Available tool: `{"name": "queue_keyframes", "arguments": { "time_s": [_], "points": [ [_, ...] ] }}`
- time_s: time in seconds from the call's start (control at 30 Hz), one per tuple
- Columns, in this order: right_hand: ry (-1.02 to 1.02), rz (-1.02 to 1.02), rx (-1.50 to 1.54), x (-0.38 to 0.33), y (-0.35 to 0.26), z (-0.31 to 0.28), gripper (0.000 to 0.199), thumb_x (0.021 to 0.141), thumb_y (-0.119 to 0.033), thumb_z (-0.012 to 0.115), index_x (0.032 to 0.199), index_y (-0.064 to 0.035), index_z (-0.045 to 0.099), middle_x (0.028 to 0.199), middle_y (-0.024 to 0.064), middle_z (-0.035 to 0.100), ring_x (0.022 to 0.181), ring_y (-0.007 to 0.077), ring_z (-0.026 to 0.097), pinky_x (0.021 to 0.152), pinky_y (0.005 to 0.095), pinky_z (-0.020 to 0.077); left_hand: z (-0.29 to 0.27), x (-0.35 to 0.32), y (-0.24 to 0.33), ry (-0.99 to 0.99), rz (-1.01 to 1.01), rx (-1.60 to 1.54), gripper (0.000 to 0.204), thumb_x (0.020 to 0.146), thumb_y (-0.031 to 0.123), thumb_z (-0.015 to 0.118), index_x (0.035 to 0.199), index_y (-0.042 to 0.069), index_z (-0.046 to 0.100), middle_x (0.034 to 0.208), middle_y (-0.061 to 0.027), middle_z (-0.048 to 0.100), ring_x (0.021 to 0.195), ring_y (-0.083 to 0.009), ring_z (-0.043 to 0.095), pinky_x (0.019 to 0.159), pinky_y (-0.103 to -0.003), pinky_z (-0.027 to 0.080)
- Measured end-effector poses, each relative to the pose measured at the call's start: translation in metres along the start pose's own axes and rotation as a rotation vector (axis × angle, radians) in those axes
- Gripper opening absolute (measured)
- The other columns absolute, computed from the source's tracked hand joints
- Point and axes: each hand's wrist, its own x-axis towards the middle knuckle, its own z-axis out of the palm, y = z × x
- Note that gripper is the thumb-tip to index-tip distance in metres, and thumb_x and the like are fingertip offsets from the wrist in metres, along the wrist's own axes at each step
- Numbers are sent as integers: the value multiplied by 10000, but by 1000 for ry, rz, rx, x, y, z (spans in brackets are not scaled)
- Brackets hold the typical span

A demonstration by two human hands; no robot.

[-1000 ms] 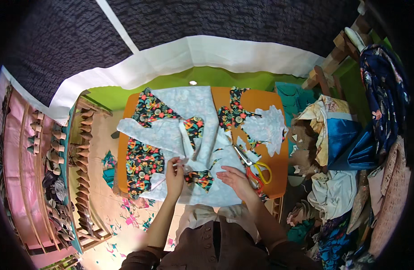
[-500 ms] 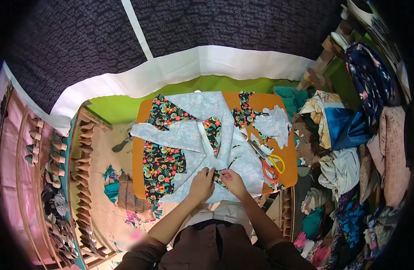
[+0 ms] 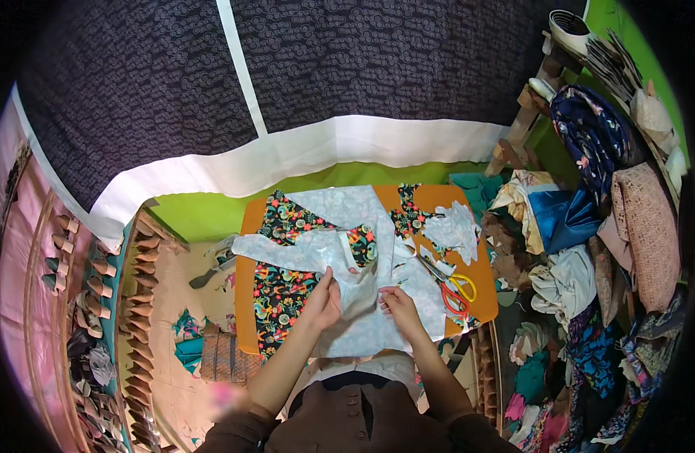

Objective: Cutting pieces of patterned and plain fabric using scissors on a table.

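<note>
Pale reverse-side fabric (image 3: 325, 200) with a black floral print showing on its turned parts (image 3: 279, 291) lies across an orange-brown tabletop (image 3: 246, 317). Near its lower middle, my left hand (image 3: 322, 303) rests against a raised pale fold, thumb up and fingers loosely extended. To its right, my right hand (image 3: 400, 309) has thumb and fingertips pinched together on the pale fabric. Orange- and yellow-handled scissors (image 3: 445, 281) lie on the cloth at the right.
Crumpled pale scraps (image 3: 455, 230) sit at the table's right. Heaped fabrics (image 3: 570, 291) fill the right side. Racks of wooden shoe forms (image 3: 140, 309) stand left, and a dark patterned curtain (image 3: 362, 68) hangs behind. A dark-bladed tool (image 3: 204, 278) lies left of the table.
My left hand has moved left, its fingers unfolding from the cloth. The printed bit between my hands is now out of sight, and a pale fold is raised there. The view has shifted.
</note>
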Motion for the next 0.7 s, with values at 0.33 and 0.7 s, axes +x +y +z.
{"name": "queue_keyframes", "arguments": {
  "time_s": [0.33, 0.7],
  "points": [
    [-35, -20, 191, 7, -9, 10, 531, 835, -223, 528, 1292, -116, 280, 1176, 89, 419, 1068, 169, 405, 873, 312, 342, 15, -4, 18, -361, -49, -254, 455, 923, 336, 288, 1172, -27, 401, 1074, -100, 559, 927, -151, 563, 863, -298, 434],
    [-306, -65, 627, 6, -43, 19, 710, 712, 104, 507, 1328, -52, 191, 1279, 129, 354, 1172, 225, 371, 974, 334, 302, 49, -15, 24, -260, 112, -174, 450, 919, 364, 232, 1296, 121, 273, 1316, -141, 332, 1231, -285, 294, 1022, -445, 215]
  ]
}}
